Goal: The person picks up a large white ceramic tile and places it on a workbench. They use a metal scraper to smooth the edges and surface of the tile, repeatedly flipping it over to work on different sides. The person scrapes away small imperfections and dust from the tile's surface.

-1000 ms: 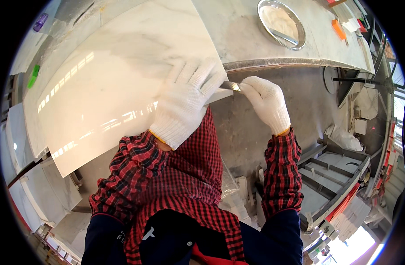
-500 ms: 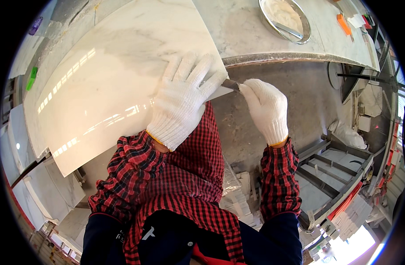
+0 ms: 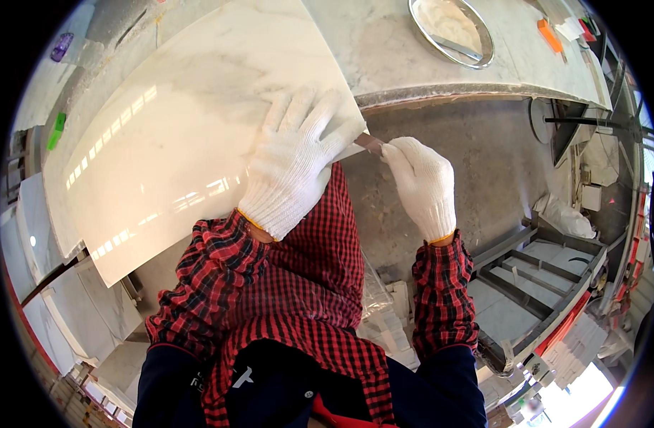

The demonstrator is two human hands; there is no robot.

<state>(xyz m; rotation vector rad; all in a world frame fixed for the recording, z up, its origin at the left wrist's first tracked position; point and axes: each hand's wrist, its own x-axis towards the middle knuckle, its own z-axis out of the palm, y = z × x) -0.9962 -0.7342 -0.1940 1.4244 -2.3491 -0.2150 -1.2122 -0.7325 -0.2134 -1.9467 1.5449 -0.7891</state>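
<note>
A large glossy white marble slab [image 3: 163,135] lies in front of me, overhanging a grey stone table [image 3: 384,64]. My left hand [image 3: 295,160], in a white knit glove, rests flat on the slab's near right corner with fingers spread. My right hand [image 3: 423,185], also gloved, grips a small flat-bladed tool [image 3: 370,143] whose tip touches the slab's right edge just beside my left fingers. Red checked sleeves cover both forearms.
A round metal bowl [image 3: 452,32] with pale paste and a blade sits on the table at the back right, orange and white bits [image 3: 552,36] beyond it. More stone slabs [image 3: 34,235] stack at the left. A metal frame [image 3: 534,278] and concrete floor lie to the right.
Both hands stay at the slab's right corner. The right hand and its tool have shifted slightly along the edge; the left hand stays pressed flat.
</note>
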